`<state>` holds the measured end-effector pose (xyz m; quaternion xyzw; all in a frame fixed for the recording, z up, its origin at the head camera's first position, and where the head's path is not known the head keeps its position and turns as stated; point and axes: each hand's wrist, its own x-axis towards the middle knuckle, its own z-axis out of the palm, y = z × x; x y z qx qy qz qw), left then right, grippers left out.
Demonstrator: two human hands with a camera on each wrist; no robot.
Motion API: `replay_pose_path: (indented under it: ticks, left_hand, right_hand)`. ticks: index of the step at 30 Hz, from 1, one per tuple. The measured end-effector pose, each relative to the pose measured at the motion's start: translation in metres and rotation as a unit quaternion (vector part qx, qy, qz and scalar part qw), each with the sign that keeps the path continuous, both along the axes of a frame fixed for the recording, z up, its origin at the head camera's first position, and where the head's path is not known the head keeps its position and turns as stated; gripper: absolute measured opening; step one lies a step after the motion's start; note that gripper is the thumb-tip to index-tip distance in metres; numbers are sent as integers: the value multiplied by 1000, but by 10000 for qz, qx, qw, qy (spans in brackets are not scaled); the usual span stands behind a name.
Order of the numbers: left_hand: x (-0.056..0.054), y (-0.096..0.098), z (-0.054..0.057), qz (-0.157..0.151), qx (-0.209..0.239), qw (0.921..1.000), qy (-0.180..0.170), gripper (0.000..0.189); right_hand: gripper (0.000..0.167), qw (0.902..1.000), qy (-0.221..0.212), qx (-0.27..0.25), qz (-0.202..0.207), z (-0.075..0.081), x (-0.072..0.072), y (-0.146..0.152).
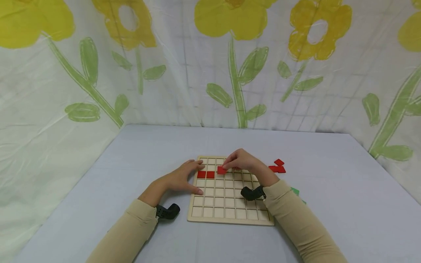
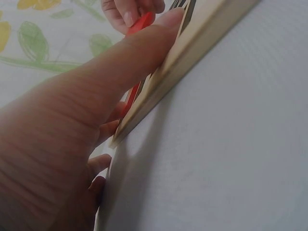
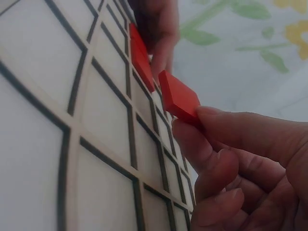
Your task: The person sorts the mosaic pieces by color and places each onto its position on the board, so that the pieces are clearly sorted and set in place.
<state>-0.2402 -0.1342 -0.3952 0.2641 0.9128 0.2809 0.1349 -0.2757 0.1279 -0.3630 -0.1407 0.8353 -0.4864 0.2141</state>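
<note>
A wooden grid board [image 1: 230, 221] lies on the table, its square cells edged by thin raised strips. Two red square tiles [image 1: 205, 174] sit side by side in cells near its left edge. My right hand [image 1: 242, 160] pinches another red square tile [image 3: 180, 96] between thumb and fingertip, just above the grid and right of the two set tiles. In the right wrist view this tile is tilted and apart from the cells. My left hand [image 1: 180, 177] rests with spread fingers on the board's left edge, thumb [image 2: 144, 45] on the frame.
Several loose red tiles [image 1: 277, 168] lie right of the board. Green tiles [image 1: 296, 191] show partly from behind the right sleeve [image 1: 296, 215]. A white curtain [image 1: 177, 73] painted with yellow flowers hangs behind the table. Each wrist wears a black camera [image 1: 169, 211].
</note>
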Motion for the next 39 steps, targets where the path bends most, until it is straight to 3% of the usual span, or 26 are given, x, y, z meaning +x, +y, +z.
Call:
replay_pose_path:
  ticks: [14, 25, 39]
  left_hand:
    - [0, 1, 0, 32, -10, 10000, -10, 90]
    - [1, 1, 0, 30, -34, 10000, -18, 91]
    - [0, 1, 1, -111, 70, 9999, -34, 91]
  right_hand:
    - [11, 9996, 171, 223, 46, -11, 1, -8]
    - [9, 9986, 388, 270, 233, -9, 4, -9]
    - [7, 9961, 642, 591, 98, -13, 3, -14]
